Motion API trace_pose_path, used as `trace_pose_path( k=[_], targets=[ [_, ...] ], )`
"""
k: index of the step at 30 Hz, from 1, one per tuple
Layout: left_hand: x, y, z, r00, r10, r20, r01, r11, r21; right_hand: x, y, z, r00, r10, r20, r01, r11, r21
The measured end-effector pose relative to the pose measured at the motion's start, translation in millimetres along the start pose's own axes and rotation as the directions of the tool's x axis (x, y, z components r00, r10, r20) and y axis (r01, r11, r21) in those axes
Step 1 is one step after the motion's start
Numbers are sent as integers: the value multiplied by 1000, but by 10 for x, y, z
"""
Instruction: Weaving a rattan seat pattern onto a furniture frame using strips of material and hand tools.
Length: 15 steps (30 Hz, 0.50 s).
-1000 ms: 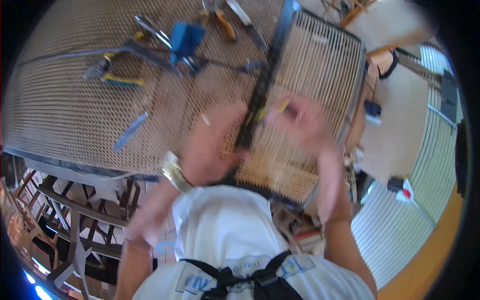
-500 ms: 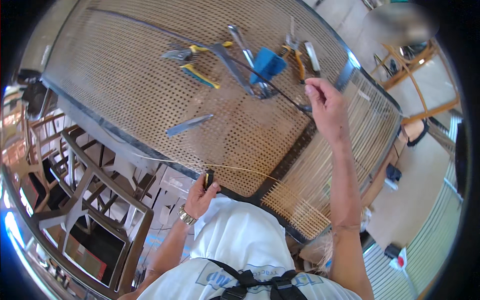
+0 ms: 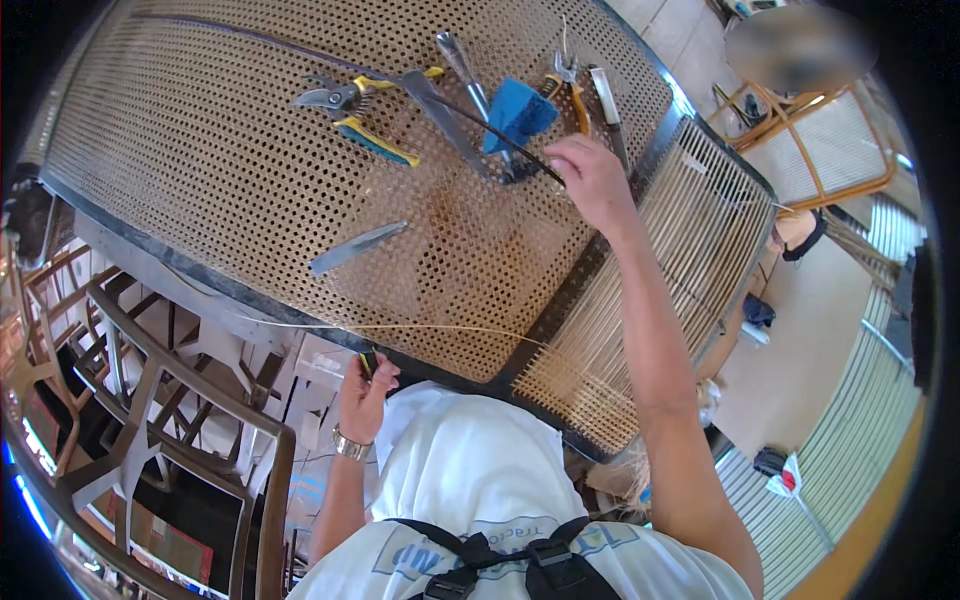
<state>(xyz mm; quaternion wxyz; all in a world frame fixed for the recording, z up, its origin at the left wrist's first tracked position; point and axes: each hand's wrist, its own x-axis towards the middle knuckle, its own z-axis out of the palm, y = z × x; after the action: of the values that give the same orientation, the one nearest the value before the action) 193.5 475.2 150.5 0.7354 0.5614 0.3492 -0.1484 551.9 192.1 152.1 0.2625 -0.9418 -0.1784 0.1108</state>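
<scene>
My left hand [image 3: 366, 398], with a wristwatch, is closed round a small black-and-yellow tool [image 3: 369, 361] at the near edge of the woven cane panel [image 3: 180, 150]. Over the panel, my right hand [image 3: 592, 178] has its fingers pinched by the near end of a long thin dark rod [image 3: 505, 141]. Whether they grip the rod or something finer cannot be made out. One pale cane strand [image 3: 440, 328] curves across the near side, passing beyond my left hand toward loose parallel strands [image 3: 650, 290] at the right, partly woven at their near end.
On the cane lie pruning shears [image 3: 345, 100], a flat grey metal strip [image 3: 440, 120], a metal-shafted tool [image 3: 458, 60], a blue block [image 3: 522, 112], pliers [image 3: 572, 85], a white-and-black tool [image 3: 606, 100] and a blade [image 3: 358, 248]. Wooden chair frames [image 3: 150, 390] crowd the left.
My right hand has moved left and slightly farther away, toward the blue block and the rod. My left hand keeps its hold on the small tool. The whole view has shifted a little.
</scene>
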Motion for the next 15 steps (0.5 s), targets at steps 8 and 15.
trace_pose_path(
  k=[8,15],
  targets=[
    [114,9,-57,998,55,19,-56,998,42,254,-309,169,955,-101,278,152,974,-168],
    [72,-8,-34,998,61,24,-61,998,31,335,-558,322,933,243,265,-164,943,-290]
  ],
)
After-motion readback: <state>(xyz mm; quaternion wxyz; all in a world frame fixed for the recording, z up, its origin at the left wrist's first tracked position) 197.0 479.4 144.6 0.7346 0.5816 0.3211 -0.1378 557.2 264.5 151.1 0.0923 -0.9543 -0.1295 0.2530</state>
